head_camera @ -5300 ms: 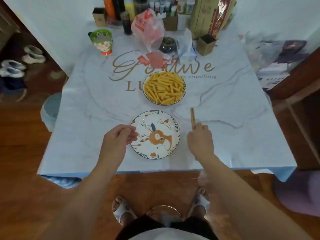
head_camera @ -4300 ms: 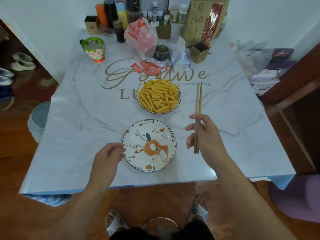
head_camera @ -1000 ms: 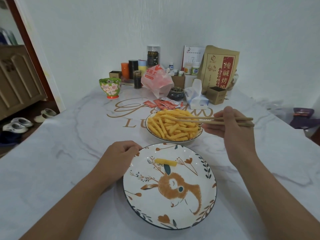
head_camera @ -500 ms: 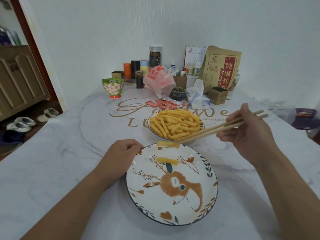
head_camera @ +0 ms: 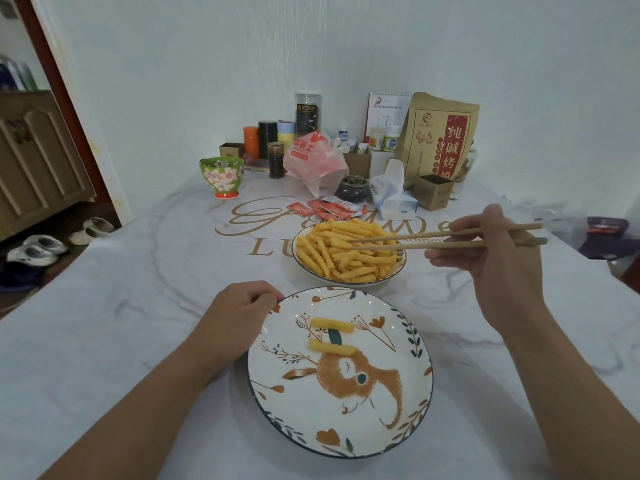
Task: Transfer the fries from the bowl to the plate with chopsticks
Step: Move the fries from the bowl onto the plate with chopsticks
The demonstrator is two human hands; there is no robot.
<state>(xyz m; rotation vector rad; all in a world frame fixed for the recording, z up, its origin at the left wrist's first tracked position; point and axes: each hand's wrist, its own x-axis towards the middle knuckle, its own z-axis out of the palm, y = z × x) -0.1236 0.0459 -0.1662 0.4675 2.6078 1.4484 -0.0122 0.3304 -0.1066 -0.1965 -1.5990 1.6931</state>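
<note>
Two fries (head_camera: 331,335) are laid on the deer-patterned plate (head_camera: 412,424). Chopsticks (head_camera: 433,238), gripped level by the raised right hand (head_camera: 498,265), are tipped into the bowl (head_camera: 398,271) of fries. The plate's rim is held by the curled left hand (head_camera: 239,317).

Your single head view looks forward and down from close above the tabletop (head_camera: 104,341), facing the far wall (head_camera: 346,46).
</note>
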